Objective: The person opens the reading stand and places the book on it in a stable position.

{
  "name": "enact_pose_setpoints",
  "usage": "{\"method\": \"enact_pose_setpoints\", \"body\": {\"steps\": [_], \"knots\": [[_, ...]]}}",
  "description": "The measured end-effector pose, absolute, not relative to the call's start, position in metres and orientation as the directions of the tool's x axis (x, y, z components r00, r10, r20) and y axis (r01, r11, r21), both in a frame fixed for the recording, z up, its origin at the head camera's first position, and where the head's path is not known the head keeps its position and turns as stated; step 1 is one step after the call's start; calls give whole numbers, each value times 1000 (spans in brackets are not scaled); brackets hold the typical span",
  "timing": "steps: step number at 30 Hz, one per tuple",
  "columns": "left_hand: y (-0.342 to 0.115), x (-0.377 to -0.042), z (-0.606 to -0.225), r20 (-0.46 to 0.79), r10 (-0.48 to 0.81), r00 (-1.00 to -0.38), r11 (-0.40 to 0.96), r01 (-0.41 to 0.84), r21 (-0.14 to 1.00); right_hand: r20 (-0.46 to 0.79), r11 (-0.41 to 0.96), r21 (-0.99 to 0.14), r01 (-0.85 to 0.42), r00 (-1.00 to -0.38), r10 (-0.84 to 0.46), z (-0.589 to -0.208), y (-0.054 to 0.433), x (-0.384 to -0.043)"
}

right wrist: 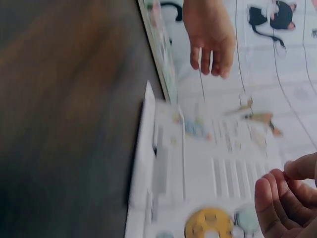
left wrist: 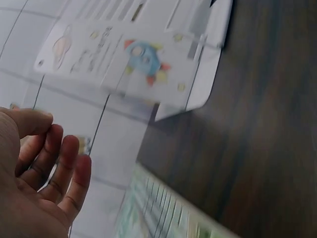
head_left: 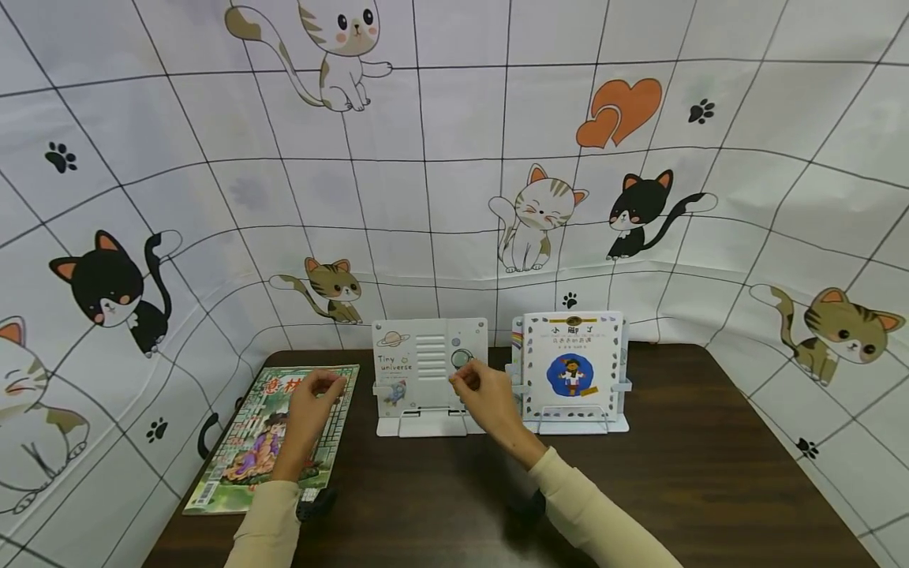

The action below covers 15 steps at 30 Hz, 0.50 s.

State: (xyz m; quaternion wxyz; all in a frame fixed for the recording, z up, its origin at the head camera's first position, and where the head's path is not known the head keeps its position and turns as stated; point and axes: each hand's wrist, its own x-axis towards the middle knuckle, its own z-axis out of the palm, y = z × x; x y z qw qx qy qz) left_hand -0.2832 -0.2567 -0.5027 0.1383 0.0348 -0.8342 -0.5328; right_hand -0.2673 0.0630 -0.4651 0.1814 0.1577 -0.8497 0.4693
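Note:
Above the magazine (head_left: 248, 457) at the left of the table hovers my left hand (head_left: 307, 422), its fingers loosely bent and nothing between them. In the left wrist view its thumb comes near the fingertips. My right hand (head_left: 493, 398) is raised in front of the right part of a white "Tiny universe" book stand (head_left: 430, 355), which holds no book. Thumb and index finger meet at the tips in the right wrist view, with nothing seen in that hand (right wrist: 292, 198). A white picture book (head_left: 571, 335) stands upright on a second stand (head_left: 616, 427) to the right.
The dark wooden table (head_left: 682, 473) stretches in front of both stands and to the right. Behind it hangs a white gridded sheet (head_left: 461, 189) printed with cartoon cats. A black curved object (head_left: 206, 435) shows at the table's left edge, beside the magazine.

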Motion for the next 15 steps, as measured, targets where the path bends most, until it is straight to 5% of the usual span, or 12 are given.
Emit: {"method": "enact_pose_setpoints", "body": {"steps": [15], "knots": [[-320, -251, -510, 203, -304, -931, 532, 11, 846, 274, 403, -813, -420, -887, -372, -483, -24, -258]]}}
